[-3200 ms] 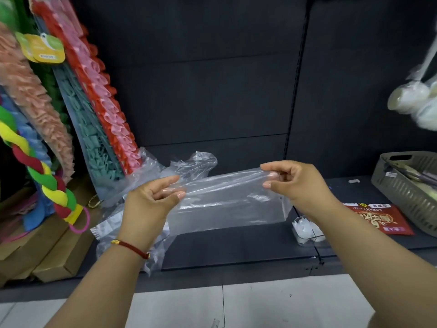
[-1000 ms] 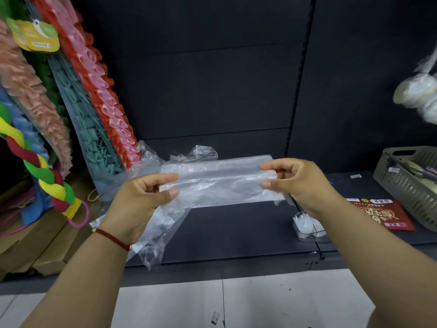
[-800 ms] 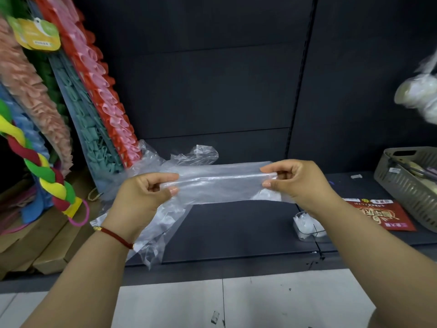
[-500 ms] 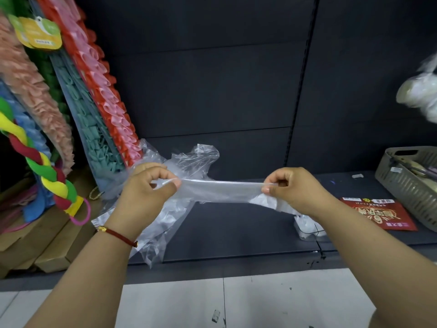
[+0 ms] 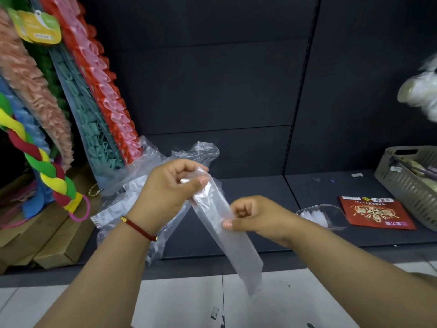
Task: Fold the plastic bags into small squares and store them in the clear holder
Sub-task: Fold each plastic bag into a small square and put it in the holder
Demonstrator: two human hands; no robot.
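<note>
Above the near edge of the dark shelf, the left hand and right hand pinched a bag folded into a strip; its slippery loose tail risked springing open.

Dim, even indoor light, soft shadows (wide-angle bending at edges), slight blur at far right.

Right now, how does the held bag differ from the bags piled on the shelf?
The held bag is folded into a narrow flat strip; the pile is loose and crumpled. The held bag hangs in the air, pinched by the left hand and right hand; the pile rests on the shelf. Both are clear plastic.
</note>
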